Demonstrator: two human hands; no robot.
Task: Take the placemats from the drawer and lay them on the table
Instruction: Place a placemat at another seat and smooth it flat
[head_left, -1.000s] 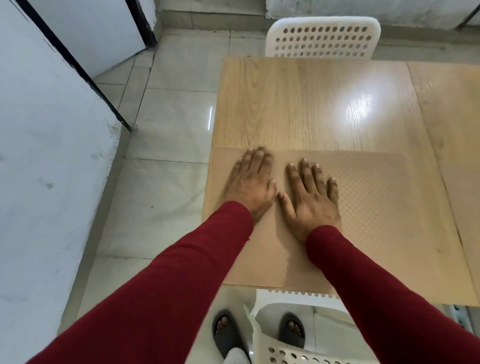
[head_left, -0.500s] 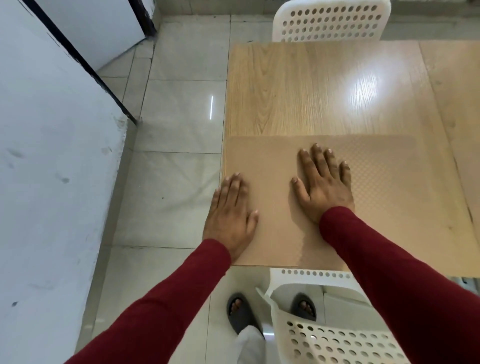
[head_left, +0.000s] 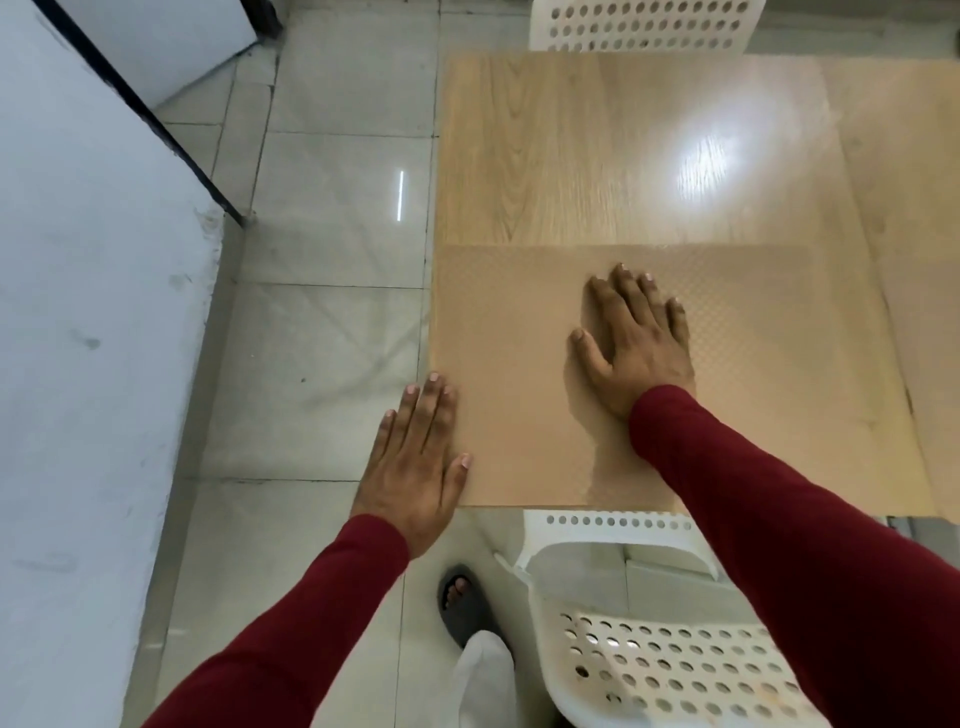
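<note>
A tan textured placemat (head_left: 753, 364) lies flat on the near left part of the wooden table (head_left: 597, 156). My right hand (head_left: 636, 343) rests palm down on the placemat's middle, fingers spread. My left hand (head_left: 415, 462) is flat and open at the placemat's near left corner, mostly past the table's left edge, holding nothing. Both arms wear dark red sleeves. No drawer is in view.
A white perforated chair (head_left: 649, 649) stands under the table's near edge, and another white chair (head_left: 644, 26) at the far side. A pale wall (head_left: 78, 364) runs along the left, with grey floor tiles (head_left: 322, 338) between it and the table. My sandalled foot (head_left: 462, 603) is on the floor.
My left hand has slid off the placemat leftward and back toward the table's near left corner. My right hand has stayed pressed on the mat.
</note>
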